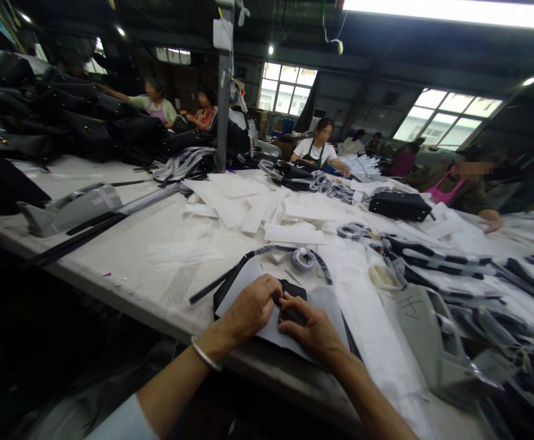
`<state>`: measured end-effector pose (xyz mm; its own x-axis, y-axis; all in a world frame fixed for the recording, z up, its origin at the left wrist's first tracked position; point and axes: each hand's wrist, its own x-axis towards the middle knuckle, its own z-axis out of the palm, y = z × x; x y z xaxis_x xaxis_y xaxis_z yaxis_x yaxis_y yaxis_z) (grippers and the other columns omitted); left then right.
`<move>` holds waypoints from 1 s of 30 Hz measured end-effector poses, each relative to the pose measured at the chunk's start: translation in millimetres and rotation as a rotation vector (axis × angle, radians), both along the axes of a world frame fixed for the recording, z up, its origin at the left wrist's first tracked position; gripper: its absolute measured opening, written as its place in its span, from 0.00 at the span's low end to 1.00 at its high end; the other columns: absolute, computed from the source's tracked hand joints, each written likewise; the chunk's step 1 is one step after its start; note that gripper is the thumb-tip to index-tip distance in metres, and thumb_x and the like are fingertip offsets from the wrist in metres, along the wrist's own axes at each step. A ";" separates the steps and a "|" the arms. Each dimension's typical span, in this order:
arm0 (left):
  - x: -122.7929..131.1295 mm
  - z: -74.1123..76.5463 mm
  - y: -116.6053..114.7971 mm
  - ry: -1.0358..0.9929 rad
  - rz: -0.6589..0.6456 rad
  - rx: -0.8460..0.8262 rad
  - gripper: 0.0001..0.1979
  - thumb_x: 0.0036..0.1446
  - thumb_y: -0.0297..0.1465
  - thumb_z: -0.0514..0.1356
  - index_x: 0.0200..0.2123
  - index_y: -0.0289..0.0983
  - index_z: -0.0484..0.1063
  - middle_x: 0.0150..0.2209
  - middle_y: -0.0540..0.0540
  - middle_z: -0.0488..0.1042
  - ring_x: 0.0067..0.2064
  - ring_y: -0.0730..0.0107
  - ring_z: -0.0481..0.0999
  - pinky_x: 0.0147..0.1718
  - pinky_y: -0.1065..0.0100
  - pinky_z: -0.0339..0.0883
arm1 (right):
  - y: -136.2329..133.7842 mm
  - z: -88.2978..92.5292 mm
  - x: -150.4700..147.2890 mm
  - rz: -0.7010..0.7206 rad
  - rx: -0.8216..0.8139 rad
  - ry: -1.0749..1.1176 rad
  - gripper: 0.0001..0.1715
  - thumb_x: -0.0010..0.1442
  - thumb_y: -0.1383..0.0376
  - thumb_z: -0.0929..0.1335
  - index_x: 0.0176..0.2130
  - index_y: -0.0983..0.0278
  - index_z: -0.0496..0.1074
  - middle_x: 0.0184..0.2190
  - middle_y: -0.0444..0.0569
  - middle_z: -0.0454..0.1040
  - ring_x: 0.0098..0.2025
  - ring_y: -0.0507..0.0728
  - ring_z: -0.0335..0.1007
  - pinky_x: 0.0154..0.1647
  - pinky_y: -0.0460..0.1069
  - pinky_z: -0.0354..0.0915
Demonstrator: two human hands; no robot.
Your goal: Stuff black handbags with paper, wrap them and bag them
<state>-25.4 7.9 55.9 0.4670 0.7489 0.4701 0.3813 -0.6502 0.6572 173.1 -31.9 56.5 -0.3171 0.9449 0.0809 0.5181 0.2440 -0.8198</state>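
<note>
My left hand [251, 308] and my right hand [310, 330] meet at the near edge of the long white table [129, 256]. Both have their fingers curled onto a small black piece [292, 292] that lies on a grey-white sheet [329, 302] over a flat black panel [223, 294]. The left wrist wears a thin silver bangle [206, 355]. A black strap wrapped in clear film [267, 252] curves just beyond the hands.
Stacks of white paper sheets [258, 208] cover the middle of the table. Wrapped black straps [436, 256] spread to the right, a black handbag [399, 205] stands farther back, and dark bags [65, 116] pile up at left. Several people work at the far side.
</note>
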 end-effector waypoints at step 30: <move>-5.6 -44.0 -48.4 0.307 -0.005 0.317 0.19 0.66 0.21 0.49 0.56 0.37 0.67 0.46 0.42 0.75 0.49 0.63 0.76 0.59 0.54 0.66 | 24.4 25.6 -7.5 0.258 0.221 -0.544 0.13 0.60 0.73 0.68 0.38 0.57 0.81 0.41 0.46 0.80 0.46 0.60 0.72 0.46 0.52 0.68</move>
